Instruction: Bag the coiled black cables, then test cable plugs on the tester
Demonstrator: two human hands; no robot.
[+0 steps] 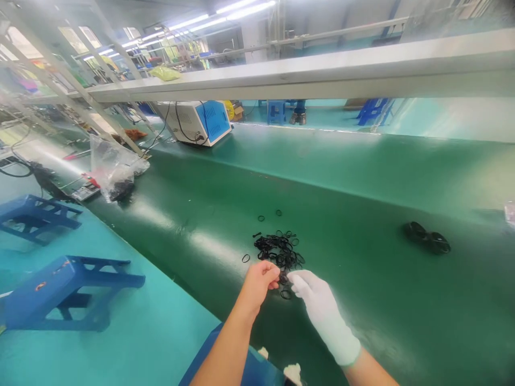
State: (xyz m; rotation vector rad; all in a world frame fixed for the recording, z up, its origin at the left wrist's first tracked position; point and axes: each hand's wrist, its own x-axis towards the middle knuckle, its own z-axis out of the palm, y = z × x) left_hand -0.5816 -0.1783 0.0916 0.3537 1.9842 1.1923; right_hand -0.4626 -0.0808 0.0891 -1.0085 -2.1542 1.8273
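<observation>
A loose pile of thin black rings (277,246) lies on the green tabletop (193,198) in front of me. My left hand (261,281), bare, is closed in a pinch at the near edge of the pile. Close beside it on the right, my right hand (317,300) wears a white glove, its thumb and fingers pinched together too. Dark ring shapes show in the narrow gap between the two sets of fingertips; whether they are held or lie on the table behind, I cannot tell. One single ring (245,258) rests left of the pile.
Two joined black round pieces (427,237) lie to the right. A clear plastic bag (116,169) with dark contents is at the left, near a blue-and-white box (197,122) with cables. A white shelf beam (281,80) crosses above. Blue stools (68,289) stand on the floor at left.
</observation>
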